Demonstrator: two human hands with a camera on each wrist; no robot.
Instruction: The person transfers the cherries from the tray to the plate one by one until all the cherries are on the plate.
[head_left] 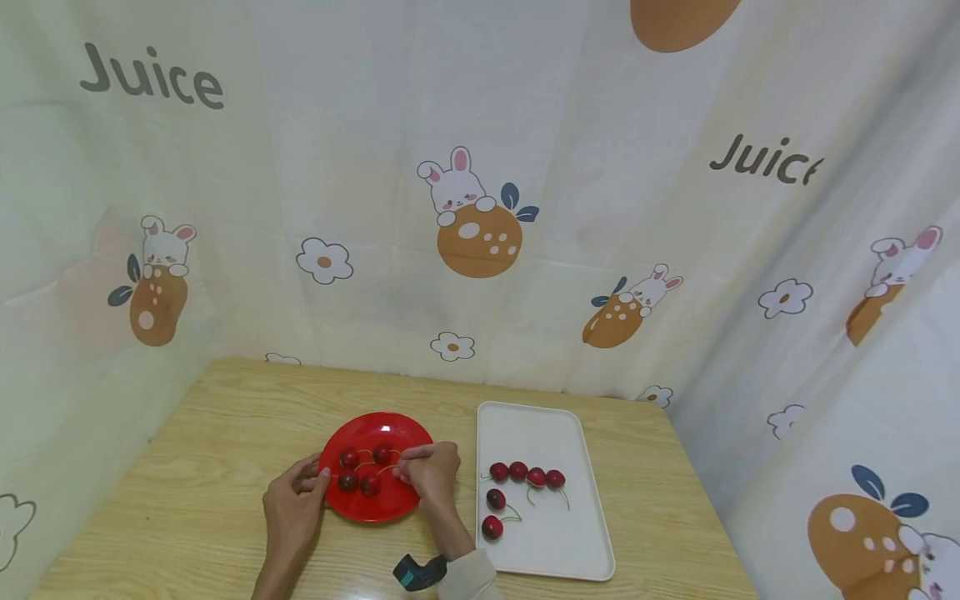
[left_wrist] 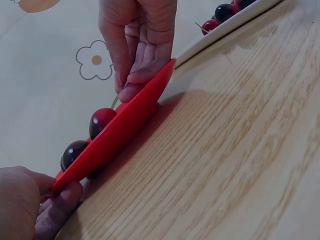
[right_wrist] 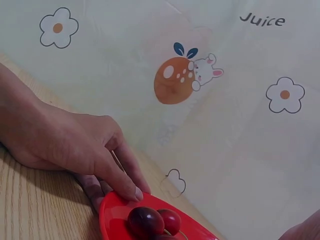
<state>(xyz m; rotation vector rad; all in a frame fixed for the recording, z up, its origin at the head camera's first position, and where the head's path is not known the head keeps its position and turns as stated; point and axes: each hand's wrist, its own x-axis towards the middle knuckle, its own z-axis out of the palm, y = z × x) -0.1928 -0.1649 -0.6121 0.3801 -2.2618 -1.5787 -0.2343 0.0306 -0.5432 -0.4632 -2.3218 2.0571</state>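
A red plate (head_left: 378, 511) carries several dark red cherries with thin green stems. At the plate's left edge my left hand (head_left: 294, 510) grips the rim, thumb on top and fingers beneath, as the left wrist view shows. Over the plate's right side, my right hand (head_left: 432, 473) pinches the stem of a cherry (head_left: 371, 485) between thumb and fingertips. That cherry (left_wrist: 102, 121) still lies in or just above the plate; which, I cannot tell. In the right wrist view my right hand shows only as a sliver at the lower right corner.
Right of the plate lies a white rectangular tray (head_left: 551, 542) holding several cherries (head_left: 518, 472), some in a row, others down its left side. Both stand on a wood-grain table (head_left: 225, 450). A printed curtain (head_left: 360, 167) encloses the table's back and sides.
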